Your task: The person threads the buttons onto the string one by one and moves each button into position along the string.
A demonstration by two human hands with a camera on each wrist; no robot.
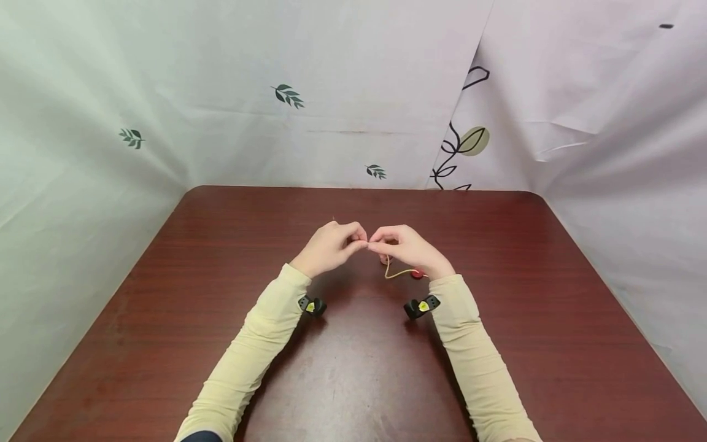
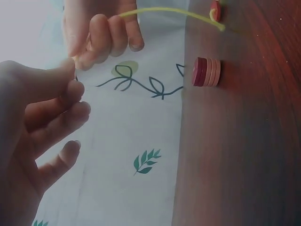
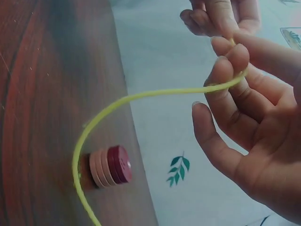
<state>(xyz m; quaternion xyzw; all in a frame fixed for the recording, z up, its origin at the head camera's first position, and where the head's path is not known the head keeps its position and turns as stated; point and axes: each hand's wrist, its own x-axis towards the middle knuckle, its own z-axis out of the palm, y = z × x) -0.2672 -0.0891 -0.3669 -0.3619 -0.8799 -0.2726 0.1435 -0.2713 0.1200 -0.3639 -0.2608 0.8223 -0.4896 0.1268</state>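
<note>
"What do we see pinched?"
"A thin, pliable yellow cord (image 3: 141,95), between the thumb and fingers of the left hand (image 1: 331,244) and right hand (image 1: 411,245), their fingertips meeting above the glossy wood-grain tabletop (image 1: 138,319)."
"Where does it lead us?"
"Curving down to a rounded red disc (image 1: 417,274), near a squat stack of dark-red and pinkish discs (image 3: 110,166)."

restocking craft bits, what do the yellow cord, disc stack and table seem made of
Yellow cord: likely synthetic or waxed cotton, smooth with slight fuzz. Disc stack: possibly wood or plastic; maroon face glints. Table: probably wood or laminate; grained, glossy.
</note>
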